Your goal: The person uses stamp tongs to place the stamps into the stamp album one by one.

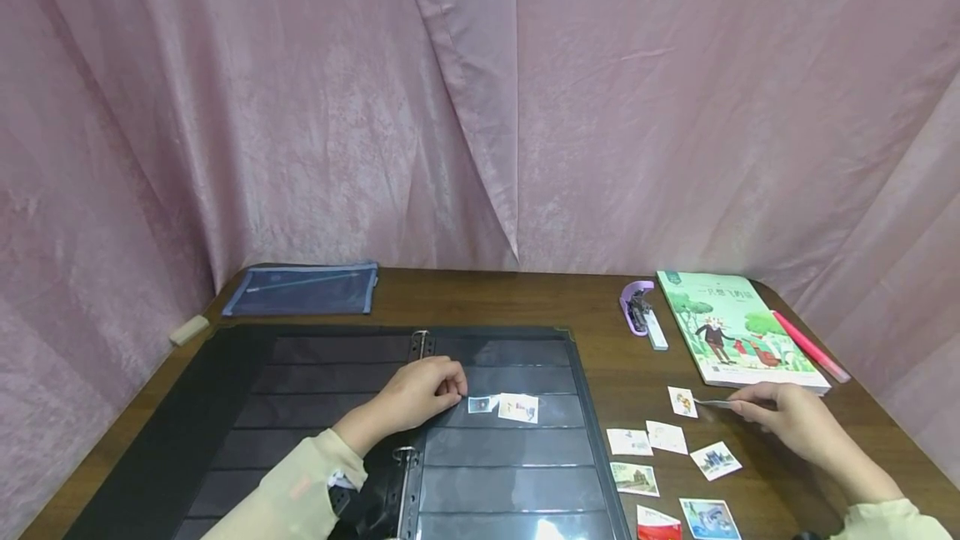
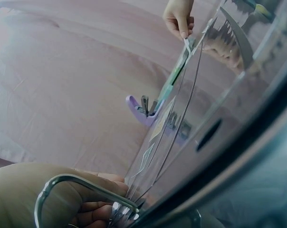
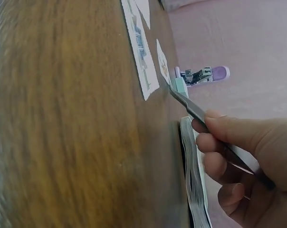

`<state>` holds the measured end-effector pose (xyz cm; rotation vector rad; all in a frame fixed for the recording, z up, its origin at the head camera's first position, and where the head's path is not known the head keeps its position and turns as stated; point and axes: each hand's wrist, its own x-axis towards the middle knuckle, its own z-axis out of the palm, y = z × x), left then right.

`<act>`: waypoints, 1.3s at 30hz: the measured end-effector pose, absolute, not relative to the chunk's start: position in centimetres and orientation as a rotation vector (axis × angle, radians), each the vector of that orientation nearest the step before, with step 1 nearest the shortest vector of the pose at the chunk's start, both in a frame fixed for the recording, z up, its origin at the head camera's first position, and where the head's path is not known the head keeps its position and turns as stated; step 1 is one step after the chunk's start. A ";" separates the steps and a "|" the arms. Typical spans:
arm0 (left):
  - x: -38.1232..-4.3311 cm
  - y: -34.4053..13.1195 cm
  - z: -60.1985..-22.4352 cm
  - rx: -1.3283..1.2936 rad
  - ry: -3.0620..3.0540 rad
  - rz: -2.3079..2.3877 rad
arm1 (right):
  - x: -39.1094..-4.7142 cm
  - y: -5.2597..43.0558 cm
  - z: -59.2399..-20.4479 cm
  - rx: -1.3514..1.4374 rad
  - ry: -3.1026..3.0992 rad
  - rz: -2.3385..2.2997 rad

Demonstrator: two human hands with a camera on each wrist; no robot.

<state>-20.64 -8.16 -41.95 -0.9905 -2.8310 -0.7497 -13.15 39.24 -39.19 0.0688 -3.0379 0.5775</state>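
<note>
My right hand (image 1: pixel 787 419) grips a pair of metal tweezers (image 3: pixel 196 111) between thumb and fingers. Their tips meet the edge of a small white stamp with an orange picture (image 1: pixel 682 402), low over the table. On the black stamp album (image 1: pixel 517 486), my left hand (image 1: pixel 420 394) rests by the binder rings with its fingers bent at the inner edge of a clear pocket strip; whether they pinch the film I cannot tell. Just right of those fingers, a small blue stamp (image 1: pixel 481 404) and a larger white stamp (image 1: pixel 519 408) sit in one pocket row.
Several loose stamps (image 1: pixel 716 461) lie between the album and my right arm. Behind them are a purple stapler (image 1: pixel 637 308), a green picture book (image 1: pixel 738 327) and a red pen (image 1: pixel 810 346). A blue zip pouch (image 1: pixel 303 290) lies at the back left, before a pink curtain (image 1: pixel 360 107).
</note>
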 end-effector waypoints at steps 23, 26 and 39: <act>-20.6 -8.1 -41.8 -0.989 -2.846 -0.734 | -13.3 38.6 -37.0 0.270 -2.864 0.449; -20.6 -8.1 -41.8 -0.991 -2.848 -0.727 | -13.5 38.4 -36.5 0.314 -2.824 0.451; -20.7 -8.2 -42.0 -0.987 -2.847 -0.730 | -14.7 35.6 -34.6 0.439 -2.780 0.446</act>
